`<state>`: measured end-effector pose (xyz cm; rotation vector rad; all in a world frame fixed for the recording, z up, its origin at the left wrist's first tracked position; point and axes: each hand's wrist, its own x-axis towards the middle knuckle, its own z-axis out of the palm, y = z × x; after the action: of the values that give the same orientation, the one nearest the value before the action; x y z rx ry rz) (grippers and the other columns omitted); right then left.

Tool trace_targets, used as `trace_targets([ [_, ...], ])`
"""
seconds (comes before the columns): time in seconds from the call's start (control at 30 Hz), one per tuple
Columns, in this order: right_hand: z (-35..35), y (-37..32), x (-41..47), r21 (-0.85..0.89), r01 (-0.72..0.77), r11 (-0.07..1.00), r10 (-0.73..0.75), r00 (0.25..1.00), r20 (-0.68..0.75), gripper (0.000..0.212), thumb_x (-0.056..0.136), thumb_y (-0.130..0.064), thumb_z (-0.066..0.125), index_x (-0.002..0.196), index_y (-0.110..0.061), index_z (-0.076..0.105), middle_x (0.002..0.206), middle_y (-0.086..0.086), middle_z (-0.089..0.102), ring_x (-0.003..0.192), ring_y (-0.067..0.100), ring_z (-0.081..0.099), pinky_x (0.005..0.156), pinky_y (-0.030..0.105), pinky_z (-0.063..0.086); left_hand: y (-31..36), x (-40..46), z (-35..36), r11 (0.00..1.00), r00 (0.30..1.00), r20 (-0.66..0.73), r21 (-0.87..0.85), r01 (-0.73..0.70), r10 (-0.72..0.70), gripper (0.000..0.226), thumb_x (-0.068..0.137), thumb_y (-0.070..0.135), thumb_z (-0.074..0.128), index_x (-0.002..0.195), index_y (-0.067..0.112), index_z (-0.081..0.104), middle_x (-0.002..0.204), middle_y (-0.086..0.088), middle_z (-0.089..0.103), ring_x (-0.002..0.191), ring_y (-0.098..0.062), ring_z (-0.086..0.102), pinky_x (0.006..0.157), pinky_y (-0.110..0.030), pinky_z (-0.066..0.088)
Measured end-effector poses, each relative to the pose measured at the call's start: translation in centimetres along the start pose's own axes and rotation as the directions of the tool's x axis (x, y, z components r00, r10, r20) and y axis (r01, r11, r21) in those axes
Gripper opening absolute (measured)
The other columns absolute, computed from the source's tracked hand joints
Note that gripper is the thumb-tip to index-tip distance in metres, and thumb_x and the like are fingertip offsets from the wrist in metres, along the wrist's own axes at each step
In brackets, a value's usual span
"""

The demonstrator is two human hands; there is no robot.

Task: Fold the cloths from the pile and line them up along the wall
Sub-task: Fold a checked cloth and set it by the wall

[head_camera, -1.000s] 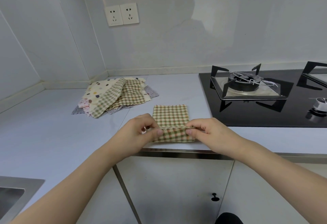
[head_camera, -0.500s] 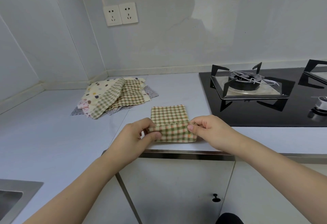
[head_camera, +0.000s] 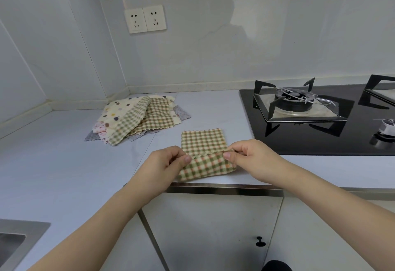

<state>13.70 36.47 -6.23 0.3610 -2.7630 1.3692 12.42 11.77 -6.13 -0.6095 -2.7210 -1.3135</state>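
Cloth in hand: a small green, orange and cream checked cloth with a zigzag-cut edge (head_camera: pixel 203 142) lies on the pale grey table (head_camera: pixel 64 163) close to its front edge, just left of the black glass gas hob (head_camera: pixel 320 138). Its near part is turned up and over toward the far part.
Left hand: the left hand (head_camera: pixel 162 166) pinches the left end of the raised edge between thumb and curled fingers.
Right hand: the right hand (head_camera: pixel 250 157) pinches the right end of the same edge in the same way.
Pile: a loose heap of unfolded cloths, spotted cream, checked and grey (head_camera: pixel 136 119), sits in the corner near the white wall (head_camera: pixel 235 35); no folded cloth shows along the wall yet.
Step, as I judge it: a fold across the cloth, with the near edge to be laid on the far edge.
Risk, skewed fold: the two pinches could travel unevenly, so that the edges land out of line and the cloth comes out crooked.
Risk, slipping: the lower layer rests free on a smooth table, so a pull could drag the whole cloth along instead of folding it.
Risk, the front edge: the folded part lies close to the table's metal-trimmed lip (head_camera: pixel 224 190); a tug toward the person might draw it over and down.
Risk, the hob: a swing to the right could put the cloth on the burner stand (head_camera: pixel 299 108).
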Motion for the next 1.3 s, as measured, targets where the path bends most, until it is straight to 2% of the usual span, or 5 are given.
trace_targets([
  [0.17, 0.2, 0.1, 0.3, -0.024, -0.010, 1.000, 0.010, 1.000, -0.022, 0.034, 0.096, -0.034, 0.054, 0.076, -0.007, 0.063, 0.061, 0.000, 0.049, 0.060, 0.016, 0.040, 0.061, 0.031, 0.033, 0.0, -0.1, 0.7, 0.994, 0.998, -0.032, 0.094, -0.056, 0.060, 0.036, 0.099, 0.034, 0.048, 0.069, 0.013, 0.051, 0.055, 0.012, 0.043, 0.054, -0.004, 0.040, 0.053, -0.019, 0.034],
  [0.57, -1.1, -0.3, 2.8, -0.067, -0.034, 0.997, 0.029, 0.996, -0.081, 0.040, 0.095, -0.034, 0.055, 0.079, 0.003, 0.058, 0.046, -0.008, 0.034, 0.040, 0.006, 0.027, 0.045, 0.024, 0.025, -0.3, 4.1, -0.5, 0.999, 1.000, 0.012, 0.046, 0.027, -0.028, 0.027, 0.098, 0.031, 0.053, 0.078, 0.014, 0.057, 0.066, 0.001, 0.055, 0.055, -0.001, 0.048, 0.055, -0.013, 0.039],
  [1.03, -1.2, 3.3, 13.4, -0.280, -0.123, 0.952, 0.118, 0.992, -0.037, 0.026, 0.088, -0.033, 0.064, 0.067, -0.022, 0.054, 0.071, -0.007, 0.055, 0.066, 0.011, 0.050, 0.056, 0.024, 0.035, -3.3, 14.4, 0.1, 0.939, 0.980, 0.085, 0.312, 0.145, -0.180, 0.032, 0.095, 0.034, 0.059, 0.068, 0.017, 0.053, 0.069, 0.001, 0.052, 0.063, -0.012, 0.046, 0.061, -0.027, 0.036],
  [1.17, -0.9, 4.6, 14.2, -0.272, -0.112, 0.956, 0.124, 0.992, 0.029, 0.016, 0.088, -0.034, 0.064, 0.098, -0.022, 0.061, 0.090, -0.012, 0.056, 0.089, 0.013, 0.055, 0.081, 0.029, 0.045, -4.0, 14.8, 0.5, 0.932, 0.976, 0.069, 0.319, 0.174, -0.206, 0.032, 0.094, 0.038, 0.058, 0.078, 0.010, 0.058, 0.074, 0.000, 0.056, 0.066, -0.012, 0.049, 0.063, -0.027, 0.039],
  [1.3, -1.4, 4.5, 15.0, -0.214, -0.129, 0.968, 0.155, 0.982, 0.109, 0.018, 0.087, -0.032, 0.067, 0.102, -0.026, 0.061, 0.088, -0.014, 0.052, 0.087, 0.010, 0.054, 0.078, 0.025, 0.043, -3.5, 15.1, 0.6, 0.908, 0.978, 0.040, 0.381, 0.176, -0.206, 0.026, 0.094, 0.036, 0.059, 0.090, 0.010, 0.060, 0.075, 0.004, 0.055, 0.066, -0.009, 0.048, 0.056, -0.024, 0.034],
])
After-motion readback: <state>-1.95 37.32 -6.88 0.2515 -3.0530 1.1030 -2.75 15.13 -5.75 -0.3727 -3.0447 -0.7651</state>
